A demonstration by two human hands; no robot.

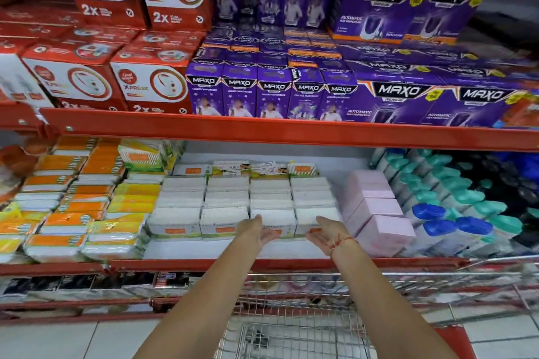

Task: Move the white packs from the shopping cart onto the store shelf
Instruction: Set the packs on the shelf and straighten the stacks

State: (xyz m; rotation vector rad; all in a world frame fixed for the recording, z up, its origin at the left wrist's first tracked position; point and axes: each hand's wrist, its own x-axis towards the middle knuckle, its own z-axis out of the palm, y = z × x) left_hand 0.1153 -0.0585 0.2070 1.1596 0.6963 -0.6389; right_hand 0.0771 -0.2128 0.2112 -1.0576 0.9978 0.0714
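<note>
Both hands, the left hand (264, 232) and right hand (323, 234), are wide and empty at the shelf (291, 264) front edge. The packs (272, 220) sit there. Next, likely reach into the cart (294, 329).

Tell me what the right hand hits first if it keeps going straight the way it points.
Most likely the front of the white pack at the right end of the front row; the right hand, palm open, already sits right at it, though depth is unclear.
</note>
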